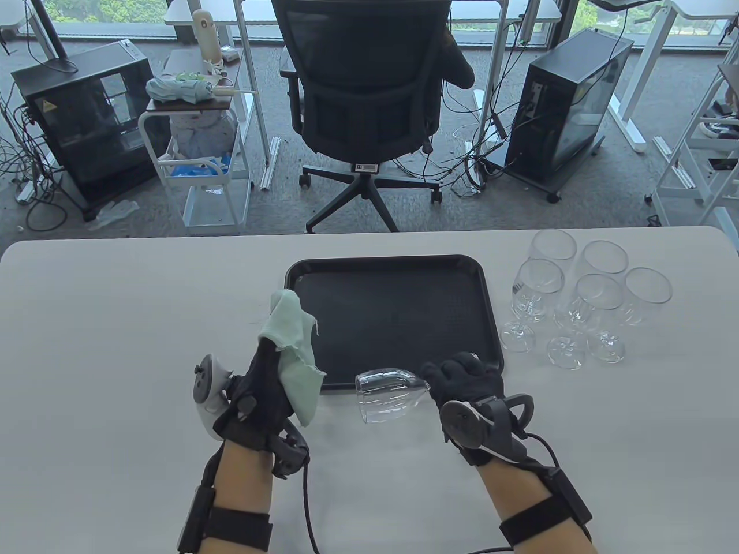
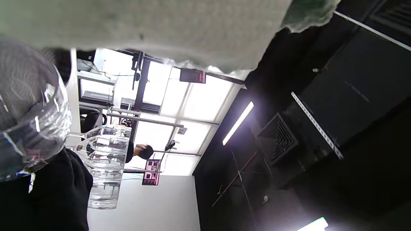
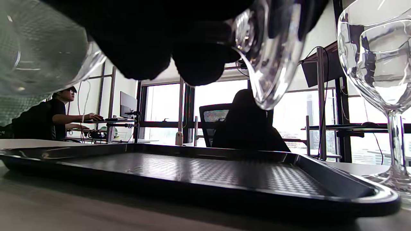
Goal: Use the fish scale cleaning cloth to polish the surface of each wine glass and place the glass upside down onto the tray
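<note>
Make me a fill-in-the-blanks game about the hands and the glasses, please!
1. The left hand holds a pale green ____.
2. The right hand holds one wine glass lying on its ____.
3. The black tray has ____ glasses on it.
4. ____ glasses stand upright beside the tray.

Missing words: cloth; side; no; Five

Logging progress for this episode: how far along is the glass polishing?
Done: nothing; the tray holds no glasses. In hand: the right hand holds one wine glass on its side, the left hand grips the cloth beside it. Left: polishing this glass, plus five upright glasses waiting right of the tray.
</note>
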The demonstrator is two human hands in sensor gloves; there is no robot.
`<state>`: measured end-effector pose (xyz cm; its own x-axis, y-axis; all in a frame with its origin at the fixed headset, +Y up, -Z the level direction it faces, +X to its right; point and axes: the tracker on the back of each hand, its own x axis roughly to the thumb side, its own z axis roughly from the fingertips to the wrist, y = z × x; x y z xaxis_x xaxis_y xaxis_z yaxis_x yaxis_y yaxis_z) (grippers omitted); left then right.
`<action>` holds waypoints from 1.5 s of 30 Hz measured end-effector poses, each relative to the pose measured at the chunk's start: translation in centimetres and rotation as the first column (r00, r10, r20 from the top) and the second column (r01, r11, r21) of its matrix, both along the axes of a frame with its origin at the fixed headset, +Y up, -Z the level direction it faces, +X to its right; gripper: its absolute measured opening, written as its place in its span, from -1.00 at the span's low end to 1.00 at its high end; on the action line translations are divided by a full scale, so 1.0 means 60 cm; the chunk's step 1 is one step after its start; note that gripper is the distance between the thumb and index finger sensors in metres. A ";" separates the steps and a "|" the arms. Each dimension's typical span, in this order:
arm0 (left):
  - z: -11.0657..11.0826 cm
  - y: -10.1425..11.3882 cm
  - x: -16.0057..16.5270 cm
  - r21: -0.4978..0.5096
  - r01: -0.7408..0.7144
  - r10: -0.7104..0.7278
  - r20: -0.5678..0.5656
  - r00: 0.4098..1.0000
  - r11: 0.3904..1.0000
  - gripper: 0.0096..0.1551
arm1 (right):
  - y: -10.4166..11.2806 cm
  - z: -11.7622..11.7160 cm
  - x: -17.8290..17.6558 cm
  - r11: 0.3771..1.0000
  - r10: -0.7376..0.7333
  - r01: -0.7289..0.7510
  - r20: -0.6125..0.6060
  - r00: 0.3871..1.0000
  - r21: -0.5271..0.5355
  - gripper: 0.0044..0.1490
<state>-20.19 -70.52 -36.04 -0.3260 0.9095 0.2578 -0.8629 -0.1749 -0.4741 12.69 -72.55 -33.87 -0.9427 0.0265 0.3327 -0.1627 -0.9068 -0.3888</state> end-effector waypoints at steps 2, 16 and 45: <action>0.019 0.039 0.034 0.118 0.228 -0.227 -0.028 0.974 0.966 -0.26 | 0.002 0.002 -0.002 0.999 -0.033 0.033 -0.009 0.999 -0.010 -0.44; 0.038 0.006 0.136 0.223 0.598 -0.527 -0.307 0.793 0.770 -0.37 | 0.052 0.034 0.024 0.983 -0.133 0.136 -0.032 0.991 0.123 -0.37; 0.041 0.002 0.096 0.233 0.347 -0.232 -0.411 0.882 0.908 -0.20 | 0.009 -0.010 0.101 0.334 -0.922 0.779 -0.011 0.388 -0.530 0.01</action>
<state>-14.45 -70.41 -33.59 0.1108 0.8121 0.5729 -0.9731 0.2058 -0.1036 18.78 -71.99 -34.49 -0.1813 0.9433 0.2780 -0.9611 -0.2298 0.1531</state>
